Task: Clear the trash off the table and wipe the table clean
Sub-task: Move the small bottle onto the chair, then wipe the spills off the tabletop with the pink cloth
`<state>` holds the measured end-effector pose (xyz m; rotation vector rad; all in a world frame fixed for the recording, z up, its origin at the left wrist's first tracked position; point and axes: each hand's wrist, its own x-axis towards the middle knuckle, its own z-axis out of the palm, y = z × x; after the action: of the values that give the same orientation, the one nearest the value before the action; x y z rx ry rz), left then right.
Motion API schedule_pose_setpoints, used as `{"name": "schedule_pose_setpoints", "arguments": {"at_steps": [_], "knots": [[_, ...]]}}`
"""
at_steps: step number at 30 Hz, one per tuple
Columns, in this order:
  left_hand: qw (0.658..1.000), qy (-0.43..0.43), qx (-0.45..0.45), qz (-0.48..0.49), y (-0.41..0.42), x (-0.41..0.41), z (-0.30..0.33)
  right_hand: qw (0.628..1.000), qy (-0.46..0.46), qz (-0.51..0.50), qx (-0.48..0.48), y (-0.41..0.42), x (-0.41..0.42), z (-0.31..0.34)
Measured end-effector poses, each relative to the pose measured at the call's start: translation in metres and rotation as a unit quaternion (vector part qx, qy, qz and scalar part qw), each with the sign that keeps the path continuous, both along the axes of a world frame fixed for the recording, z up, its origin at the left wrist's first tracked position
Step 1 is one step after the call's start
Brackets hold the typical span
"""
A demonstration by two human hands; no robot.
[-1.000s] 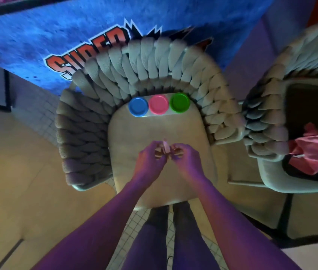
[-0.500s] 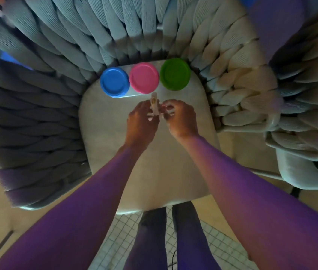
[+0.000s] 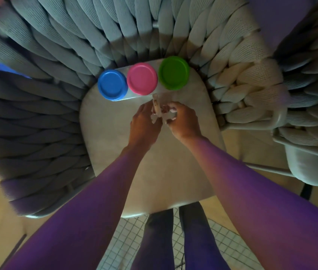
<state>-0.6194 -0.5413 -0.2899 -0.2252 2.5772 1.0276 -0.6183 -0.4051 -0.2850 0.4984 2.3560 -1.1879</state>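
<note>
Left of the pink lid (image 3: 142, 78) sits a blue lid (image 3: 112, 84), and right of it a green lid (image 3: 173, 72), the three tubs in a row along the far edge of the pale seat cushion (image 3: 111, 137). Just nearer than the pink lid, the left hand (image 3: 144, 124) and right hand (image 3: 184, 121) meet, fingers curled around small pale scraps of trash (image 3: 157, 108) with one stick-like piece poking up. Judging from this, the clearing seems under way: litter is gathered but not binned, no table shows, and wiping looks not yet begun
</note>
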Motion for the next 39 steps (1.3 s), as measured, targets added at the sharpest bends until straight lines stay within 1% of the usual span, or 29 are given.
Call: {"name": "schedule_pose_setpoints", "arguments": {"at_steps": [4,6,9,13,16,20,25,30,34,39], "knots": [[0.994,-0.096,-0.047,-0.015,-0.006,0.009,0.005,0.998,-0.052,0.032,0.01,0.007,0.006,0.015],[0.99,-0.127,-0.056,-0.019,-0.011,0.018,0.01,0.996,-0.079,0.043,0.013,0.01,0.011,0.022],[0.984,-0.161,-0.07,-0.037,-0.015,0.036,0.027,0.994,-0.098,0.051,0.022,0.013,0.028,0.039],[0.979,-0.183,-0.059,-0.067,-0.01,0.064,0.061,0.992,-0.099,0.069,0.041,0.019,0.061,0.072],[0.976,-0.194,-0.048,-0.089,0.001,0.075,0.091,0.993,-0.104,0.041,0.049,0.027,0.082,0.103],[0.972,-0.172,-0.029,-0.154,0.018,0.09,0.141,0.995,-0.078,-0.042,0.04,0.044,0.118,0.154],[0.967,-0.133,-0.016,-0.217,0.034,0.106,0.189,0.994,-0.048,-0.094,0.043,0.068,0.154,0.209],[0.953,-0.1,0.003,-0.285,0.054,0.13,0.228,0.986,-0.013,-0.163,0.039,0.09,0.195,0.264],[0.94,-0.077,0.011,-0.332,0.08,0.151,0.25,0.976,0.022,-0.212,0.036,0.11,0.227,0.293],[0.924,-0.056,0.018,-0.378,0.115,0.179,0.271,0.961,0.06,-0.267,0.037,0.138,0.266,0.315]]}}
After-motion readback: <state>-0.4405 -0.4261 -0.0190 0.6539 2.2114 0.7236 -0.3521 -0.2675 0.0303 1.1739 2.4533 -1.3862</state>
